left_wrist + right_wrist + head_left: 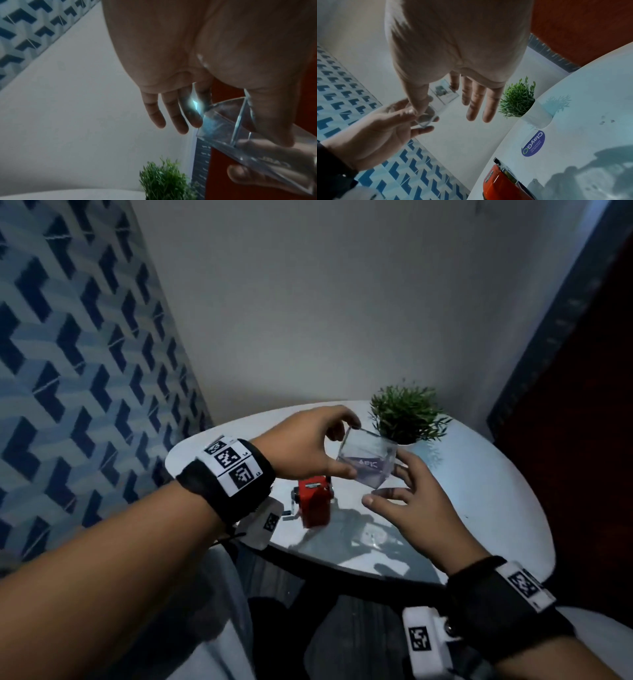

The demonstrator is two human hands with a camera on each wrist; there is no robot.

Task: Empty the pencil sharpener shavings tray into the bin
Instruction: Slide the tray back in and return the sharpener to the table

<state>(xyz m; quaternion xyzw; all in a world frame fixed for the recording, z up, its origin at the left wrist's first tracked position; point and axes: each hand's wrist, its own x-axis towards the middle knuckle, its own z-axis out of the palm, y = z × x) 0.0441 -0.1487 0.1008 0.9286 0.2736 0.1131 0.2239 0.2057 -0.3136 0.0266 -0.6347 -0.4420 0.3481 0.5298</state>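
A clear plastic shavings tray [366,460] is held tilted in the air above the table, pinched at its left end between the thumb and fingers of my left hand [347,448]. In the left wrist view the tray [240,135] lies against the thumb, with a right-hand finger [248,174] beneath it. My right hand [390,484] is spread, with straight fingers that touch the tray's right side. The red pencil sharpener [313,501] stands on the white table below my left hand, also in the right wrist view [500,185]. No bin shows.
A small green plant [407,416] in a white pot stands at the back of the round white table [479,491]. A purple sticker [533,143] lies on the tabletop. A blue patterned wall is to the left, a dark red panel to the right.
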